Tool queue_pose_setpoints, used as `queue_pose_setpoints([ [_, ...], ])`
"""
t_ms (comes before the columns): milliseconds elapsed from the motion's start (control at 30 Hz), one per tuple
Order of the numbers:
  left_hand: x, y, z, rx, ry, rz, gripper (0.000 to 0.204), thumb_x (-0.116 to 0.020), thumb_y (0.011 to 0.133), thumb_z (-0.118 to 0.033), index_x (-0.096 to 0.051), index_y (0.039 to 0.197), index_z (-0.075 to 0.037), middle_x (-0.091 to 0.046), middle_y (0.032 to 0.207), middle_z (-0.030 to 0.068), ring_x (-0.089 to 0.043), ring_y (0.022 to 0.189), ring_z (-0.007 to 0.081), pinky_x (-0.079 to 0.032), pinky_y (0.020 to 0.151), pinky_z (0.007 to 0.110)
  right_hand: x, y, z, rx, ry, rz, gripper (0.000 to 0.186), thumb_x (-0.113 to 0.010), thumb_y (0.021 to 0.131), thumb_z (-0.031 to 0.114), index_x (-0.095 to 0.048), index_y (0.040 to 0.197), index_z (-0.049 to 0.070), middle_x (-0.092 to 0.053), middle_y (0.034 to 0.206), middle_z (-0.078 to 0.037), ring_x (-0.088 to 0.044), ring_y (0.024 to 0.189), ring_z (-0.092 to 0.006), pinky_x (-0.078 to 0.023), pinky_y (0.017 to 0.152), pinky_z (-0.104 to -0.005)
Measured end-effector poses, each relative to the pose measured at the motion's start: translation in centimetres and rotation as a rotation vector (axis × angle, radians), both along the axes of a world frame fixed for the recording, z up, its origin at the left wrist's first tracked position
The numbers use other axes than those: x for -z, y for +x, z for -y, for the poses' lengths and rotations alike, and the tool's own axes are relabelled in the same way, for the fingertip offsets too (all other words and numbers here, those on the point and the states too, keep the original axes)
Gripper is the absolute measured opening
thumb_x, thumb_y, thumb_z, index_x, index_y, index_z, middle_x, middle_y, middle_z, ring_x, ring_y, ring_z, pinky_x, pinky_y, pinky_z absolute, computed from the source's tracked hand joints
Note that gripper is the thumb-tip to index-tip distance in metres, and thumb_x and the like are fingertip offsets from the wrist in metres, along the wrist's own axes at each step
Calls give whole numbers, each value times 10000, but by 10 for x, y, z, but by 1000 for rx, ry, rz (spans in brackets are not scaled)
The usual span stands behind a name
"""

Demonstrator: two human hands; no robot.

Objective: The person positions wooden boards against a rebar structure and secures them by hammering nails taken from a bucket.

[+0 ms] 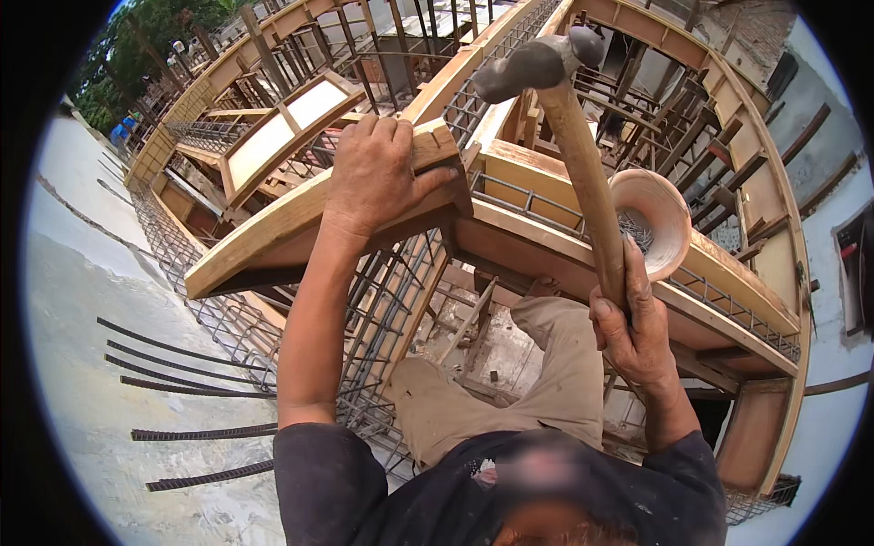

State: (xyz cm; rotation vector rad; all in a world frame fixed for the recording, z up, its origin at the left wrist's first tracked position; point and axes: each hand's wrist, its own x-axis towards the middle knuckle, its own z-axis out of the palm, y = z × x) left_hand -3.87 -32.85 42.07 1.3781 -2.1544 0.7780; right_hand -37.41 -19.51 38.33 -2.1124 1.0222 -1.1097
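Above formwork (528, 252) | left hand (375, 168) gripping wooden panel (289, 218) | right hand (639, 329) clasping hammer (583, 164) | dark shirt (410, 487): pale mark (484, 471) unreadable

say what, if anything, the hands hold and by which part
The left hand grips a wooden panel by its upper edge, near the right end; the right hand holds a hammer by the lower part of its handle.

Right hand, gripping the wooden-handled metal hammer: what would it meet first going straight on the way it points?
Probably the round, reddish-tan bowl of thin grey nails, just past the right hand in the picture; depth is unclear.
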Motion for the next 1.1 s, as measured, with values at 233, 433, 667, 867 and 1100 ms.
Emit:
queue_pose_setpoints([
  [233, 4, 6, 5, -1, 83, -32, 645, -754, 751, -592, -659, 925, 22, -653, 890, 133, -606, 911, 282, -493, 824, 403, -77, 15, 5, 66, -242, -456, 576, -581, 980, 98, -388, 1519, 39, -606, 1332, -236, -606, 1221, -330, -441, 1030, -424],
  [433, 8, 4, 5, -23, 24, -34, 662, -728, 740, -655, -708, 895, -11, -690, 892, 110, -621, 958, 247, -505, 841, 385, -109, 34, -11, 21, -478, 290, 667, -469, 1037, 158, -85, 1562, 14, -513, 720, -34, -420, 487, -42, -371, 442, -206],
  [667, 10, 11, 6, -30, -12, -39, 668, -769, 687, -651, -706, 882, -15, -687, 882, 113, -630, 950, 250, -509, 846, 376, -99, 24, 11, 208, -44, -181, 583, -529, 1028, 171, -308, 1559, 79, -600, 1049, -107, -552, 746, -149, -499, 703, -283],
  [867, 12, 5, 11, -10, 7, -83, 640, -790, 680, -622, -705, 875, -19, -686, 874, 108, -627, 960, 248, -503, 853, 380, -144, 32, -12, 97, -540, 216, 750, -524, 1014, 236, -51, 1574, 79, -533, 692, -76, -460, 434, -108, -401, 379, -244],
  [1100, 11, 4, 11, 24, 10, -74, 634, -782, 697, -624, -716, 860, -15, -689, 873, 101, -630, 979, 250, -510, 863, 378, -114, 17, 25, 220, -198, -654, 621, -557, 997, 138, -324, 1564, 236, -684, 1124, -219, -696, 1002, -372, -534, 854, -452],
])
